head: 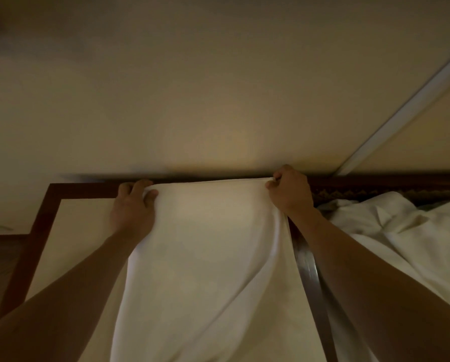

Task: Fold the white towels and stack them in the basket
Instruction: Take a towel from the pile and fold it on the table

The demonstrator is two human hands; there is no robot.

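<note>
Two bare arms reach forward and hold up a white towel (208,257) by its top edge. The left hand (133,205) curls its fingers over the top left corner, its grip closed on the cloth. The right hand (289,190) pinches the top right corner in a tight grip. The towel hangs down between the arms. To the right lies a heap of crumpled white cloth (391,231). A cream wall (192,87) fills the background.
</note>
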